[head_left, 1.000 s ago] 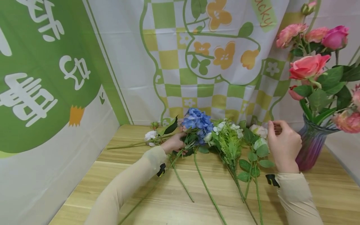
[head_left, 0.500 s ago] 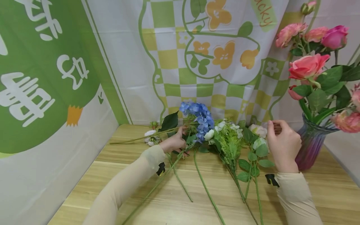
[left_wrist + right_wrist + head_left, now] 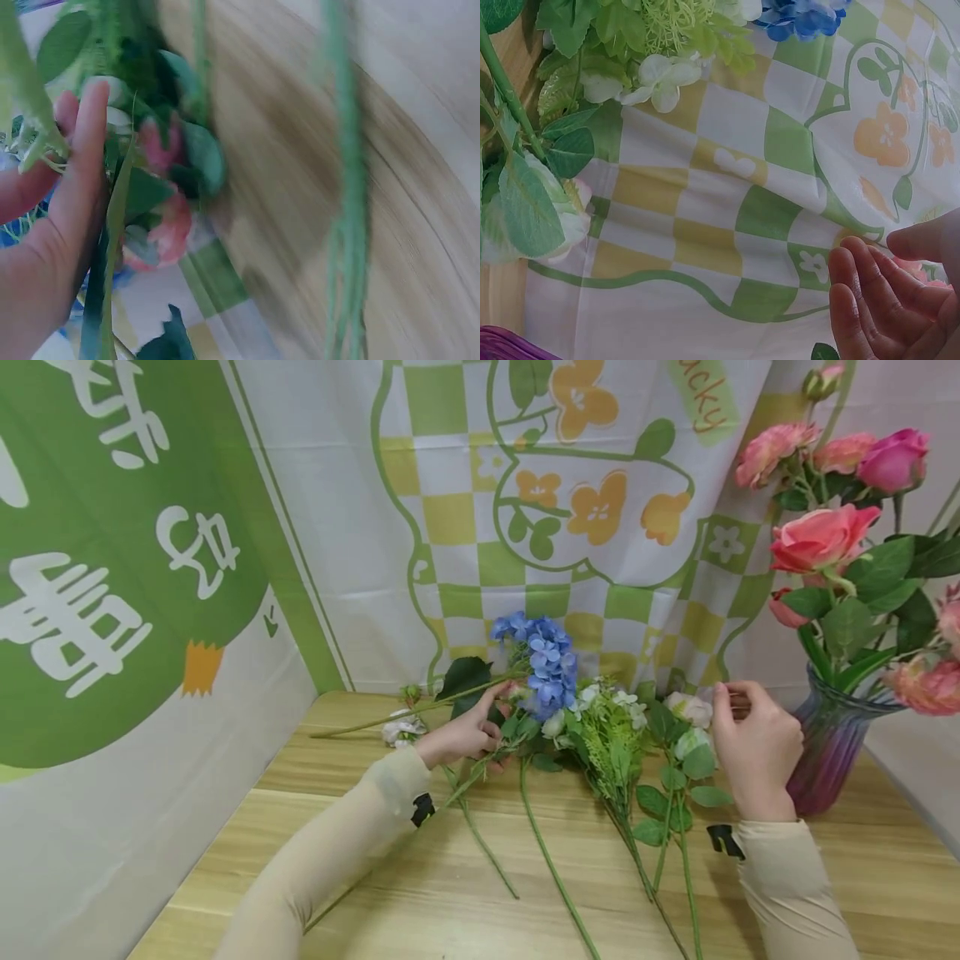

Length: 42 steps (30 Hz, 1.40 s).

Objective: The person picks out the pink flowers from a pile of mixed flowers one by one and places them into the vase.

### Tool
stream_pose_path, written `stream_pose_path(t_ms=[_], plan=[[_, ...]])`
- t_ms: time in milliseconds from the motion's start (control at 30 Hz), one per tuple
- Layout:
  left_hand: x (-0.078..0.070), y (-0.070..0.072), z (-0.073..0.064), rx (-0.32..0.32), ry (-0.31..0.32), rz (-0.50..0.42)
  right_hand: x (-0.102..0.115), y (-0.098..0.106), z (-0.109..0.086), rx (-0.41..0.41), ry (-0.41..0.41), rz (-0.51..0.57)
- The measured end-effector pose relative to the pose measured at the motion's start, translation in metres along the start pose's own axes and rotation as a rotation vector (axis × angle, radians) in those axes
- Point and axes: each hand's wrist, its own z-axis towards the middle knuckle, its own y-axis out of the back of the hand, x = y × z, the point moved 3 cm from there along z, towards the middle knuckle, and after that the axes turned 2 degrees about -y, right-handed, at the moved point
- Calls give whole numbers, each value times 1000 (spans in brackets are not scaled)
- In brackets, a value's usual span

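Note:
My left hand (image 3: pixel 467 733) pinches a blue hydrangea (image 3: pixel 551 668) close under its bloom, above the wooden table. In the left wrist view, green branching stalks (image 3: pixel 41 139) run between the thumb and finger. Beside that hand are a large dark leaf (image 3: pixel 463 685) and a long stem (image 3: pixel 360 724) pointing left; which flower they belong to is hard to tell. My right hand (image 3: pixel 759 747) holds nothing, its fingers loosely curled. It hovers between a pale rose (image 3: pixel 688 710) and the vase (image 3: pixel 828 760).
Pink and coral roses (image 3: pixel 825 539) fill the blue-purple glass vase at right. A white-flowered green spray (image 3: pixel 615 752) lies mid-table, and a white flower (image 3: pixel 403 728) lies at left. Loose stems (image 3: pixel 551 860) reach toward the front. A checkered cloth (image 3: pixel 487 560) hangs behind.
The blue hydrangea has risen and shifted slightly right with my left hand. The long stem at left and the dark leaf have moved rightward too. My right hand stays where it was.

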Motion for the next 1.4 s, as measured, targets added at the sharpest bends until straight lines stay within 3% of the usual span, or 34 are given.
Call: stream_pose_path(t_ms=[167,367,500,800,1100,1267,1400], plan=[[-11,-4,-4,63,-12,-25,0,0,1,0,1,0],[-12,-6,-1,27,3,-30,0,-1,-1,9,0,5],[-12,-7,1,50,35,-103,1,-3,-3,19,4,13],[-25,-6,-2,153,17,-250,-1,-4,-2,17,0,13],[-35,-13,-1,178,35,-166,0,-5,-2,25,1,15],[-52,-15,-4,126,15,-126,1,-6,-3,44,-7,16],[-56,-14,1,68,11,-141,2,-8,-6,65,-4,14]])
